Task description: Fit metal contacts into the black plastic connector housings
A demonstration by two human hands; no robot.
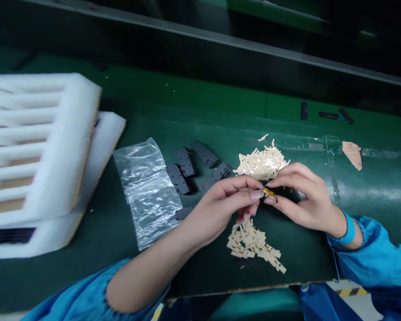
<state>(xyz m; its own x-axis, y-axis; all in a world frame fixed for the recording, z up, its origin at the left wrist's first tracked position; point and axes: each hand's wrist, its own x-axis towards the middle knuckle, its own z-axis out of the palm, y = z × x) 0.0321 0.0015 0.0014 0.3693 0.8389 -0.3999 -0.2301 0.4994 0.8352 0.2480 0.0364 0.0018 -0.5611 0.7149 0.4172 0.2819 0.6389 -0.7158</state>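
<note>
1. Pinching a small orange-yellow strip between thumb and fingertips, my left hand and right hand are both closing on it, one at each end.
2. I am holding the strip just above the green work mat, between two heaps of small parts.
3. Beyond my hands, a pile of pale beige backing strips is lying; nearer me, a pile of beige pieces with orange marks is lying.
4. Left of them, dark grey perforated plates are sitting beside a clear plastic bag.
5. At far left, stacked white foam trays are resting.
</note>
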